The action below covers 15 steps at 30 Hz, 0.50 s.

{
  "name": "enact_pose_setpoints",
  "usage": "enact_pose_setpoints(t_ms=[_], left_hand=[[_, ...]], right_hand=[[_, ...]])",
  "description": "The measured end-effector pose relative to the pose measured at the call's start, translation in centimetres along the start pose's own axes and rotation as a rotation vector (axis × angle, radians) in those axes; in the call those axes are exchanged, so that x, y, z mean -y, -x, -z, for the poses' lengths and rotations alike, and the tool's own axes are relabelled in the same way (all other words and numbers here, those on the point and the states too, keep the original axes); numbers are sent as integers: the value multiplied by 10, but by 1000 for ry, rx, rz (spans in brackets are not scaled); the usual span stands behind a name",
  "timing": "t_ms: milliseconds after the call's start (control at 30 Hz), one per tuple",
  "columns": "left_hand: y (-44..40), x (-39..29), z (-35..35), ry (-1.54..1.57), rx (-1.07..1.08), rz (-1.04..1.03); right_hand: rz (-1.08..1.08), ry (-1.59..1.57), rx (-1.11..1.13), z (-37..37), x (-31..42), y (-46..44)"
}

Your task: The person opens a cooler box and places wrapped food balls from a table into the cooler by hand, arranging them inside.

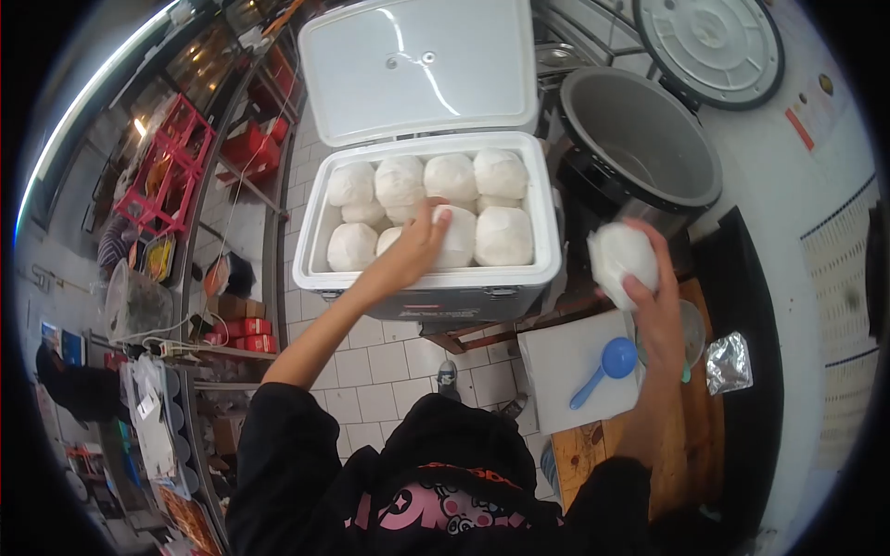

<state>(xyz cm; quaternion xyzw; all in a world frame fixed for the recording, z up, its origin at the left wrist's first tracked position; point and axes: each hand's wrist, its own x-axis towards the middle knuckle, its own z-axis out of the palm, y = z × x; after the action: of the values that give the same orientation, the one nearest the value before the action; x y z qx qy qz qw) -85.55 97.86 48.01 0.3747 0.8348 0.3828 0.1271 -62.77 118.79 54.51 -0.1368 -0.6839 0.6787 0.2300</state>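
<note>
A white-lined cooler box [308, 236] stands with its lid [417, 69] raised, holding several round white wrapped bundles [503, 236] in rows. My left hand [419, 243] reaches into the front row, its fingers against one bundle near the middle; how far they close round it is partly hidden. Over to the right, clear of the box, my right hand [654, 287] grips another white bundle [623, 264] with its fingers wrapped round it. Below that hand a blue scoop [603, 371] lies on a white board [552, 357].
A large open grey pot [640, 139] is right of the cooler, its round lid [712, 42] behind. Crumpled foil [730, 362] lies on the wooden surface [579, 463] at right. Metal shelving with red crates [167, 167] runs along the left.
</note>
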Motion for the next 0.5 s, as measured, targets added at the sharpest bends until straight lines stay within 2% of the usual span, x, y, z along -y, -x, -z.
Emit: enact_pose_setpoints(t_ms=[33, 67, 133, 267, 333, 367, 433, 467, 500], left_hand=[[0, 4, -3, -261, -82, -124], [2, 2, -2, -259, -93, -116], [8, -10, 1, -116, -138, -36], [24, -13, 1, -16, -227, -104], [42, -18, 0, 114, -211, -30], [51, -24, -1, 81, -187, -89], [58, -20, -2, -75, -161, -263], [66, -21, -1, -71, -162, -259], [79, -30, 4, -173, -171, -336]], right_hand=[[51, -30, 93, -22, 3, -20], [103, -61, 185, -44, 5, -40], [9, -174, 301, -91, 18, -70], [-102, -109, 500, -161, 11, -122], [1, 495, 551, -206, -9, -142], [-1, 498, 560, -221, -22, -140], [234, 1114, 514, -244, -50, -125], [231, 1116, 519, -252, -62, -118], [200, 1272, 578, -257, -73, -112]])
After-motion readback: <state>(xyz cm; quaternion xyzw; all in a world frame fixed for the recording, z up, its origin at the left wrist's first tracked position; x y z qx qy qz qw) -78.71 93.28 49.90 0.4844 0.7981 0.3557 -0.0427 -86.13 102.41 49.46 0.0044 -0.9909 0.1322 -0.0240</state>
